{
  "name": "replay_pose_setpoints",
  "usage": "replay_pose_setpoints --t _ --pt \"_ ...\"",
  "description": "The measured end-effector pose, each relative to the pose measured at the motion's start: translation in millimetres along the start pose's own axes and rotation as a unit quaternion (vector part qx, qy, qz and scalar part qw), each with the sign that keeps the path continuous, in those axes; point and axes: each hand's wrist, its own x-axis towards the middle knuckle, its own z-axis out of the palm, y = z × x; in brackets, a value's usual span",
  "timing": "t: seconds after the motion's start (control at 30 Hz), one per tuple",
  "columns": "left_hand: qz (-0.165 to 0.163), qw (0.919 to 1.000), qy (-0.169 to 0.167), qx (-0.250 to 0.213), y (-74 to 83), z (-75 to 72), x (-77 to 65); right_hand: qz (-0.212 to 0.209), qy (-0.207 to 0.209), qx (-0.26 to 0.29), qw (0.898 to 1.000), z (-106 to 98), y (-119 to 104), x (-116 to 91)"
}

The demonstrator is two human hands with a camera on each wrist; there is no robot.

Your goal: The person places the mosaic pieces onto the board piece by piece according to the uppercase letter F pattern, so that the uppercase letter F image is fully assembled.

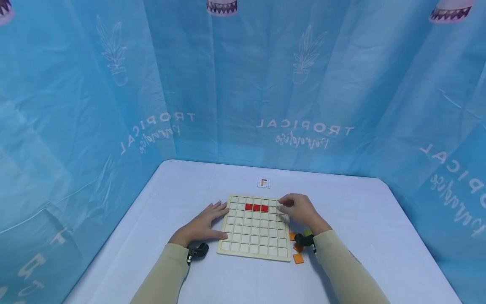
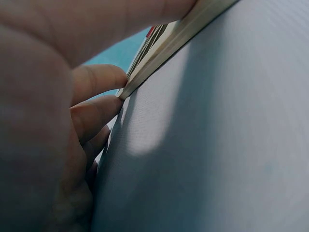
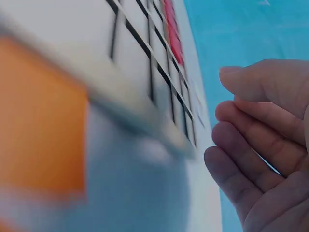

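A pale wooden grid board point(image 1: 255, 249) lies on the table, with three red square tiles point(image 1: 256, 207) side by side in a row near its far edge. At the board's left side, my left hand point(image 1: 203, 223) is spread, its thumb on the near-left border and its fingertips at the edge; the left wrist view shows the fingers point(image 2: 99, 79) against the rim. Over the board's far right corner is my right hand point(image 1: 301, 210). Its fingers point(image 3: 246, 154) are loosely bent, and no tile shows between them and the thumb in the right wrist view.
Several orange tiles point(image 1: 298, 258) and a yellow-green tile point(image 1: 308, 232) lie right of the board, partly hidden by the right wrist's camera point(image 1: 303, 240). A small pattern card point(image 1: 263, 183) lies beyond the board. Blue printed curtains point(image 1: 243, 93) hang around the white table point(image 1: 341, 190).
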Motion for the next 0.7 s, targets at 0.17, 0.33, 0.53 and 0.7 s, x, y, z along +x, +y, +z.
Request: replay_pose_setpoints --t 0.17,0.33,0.53,0.7 --pt "0.0 1.0 0.001 0.001 -0.4 1.2 -0.3 0.018 0.011 -0.014 1.0 -21 12 -12" --pt "-0.003 1.0 -0.002 0.003 -1.4 0.4 -0.2 0.036 -0.008 -0.018 0.999 -31 18 -24" --pt "-0.002 1.0 -0.002 0.007 -3.4 0.1 1.0 0.044 -0.029 -0.022 0.998 -31 21 -39" --pt "0.0 1.0 -0.004 0.006 -3.4 0.2 1.5 0.043 -0.038 -0.005 0.998 -29 17 -53"
